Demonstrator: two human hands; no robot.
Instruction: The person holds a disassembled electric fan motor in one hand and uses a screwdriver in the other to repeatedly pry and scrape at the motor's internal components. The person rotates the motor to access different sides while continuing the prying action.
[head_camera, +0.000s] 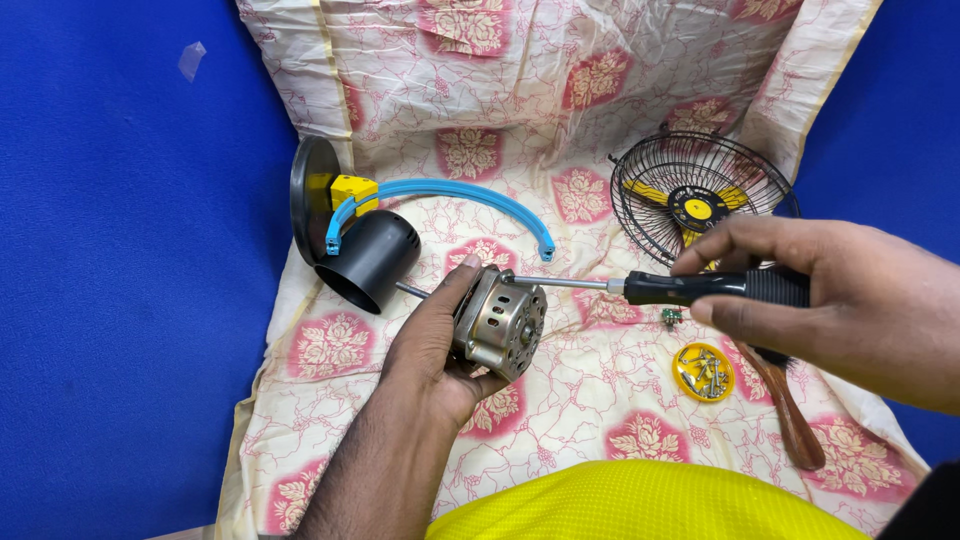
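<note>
Metal fan motor (500, 325), gripped in curled left hand (432, 345), thumb along its near face, shaft poking out past fingers. Screwdriver (690, 288) pinched shut in right hand (830, 300), tip touching motor's top edge. Beyond left fingers, black housing (370, 260); below right fingers, yellow lid of screws (703, 372); above, fan grille (695, 205).
</note>
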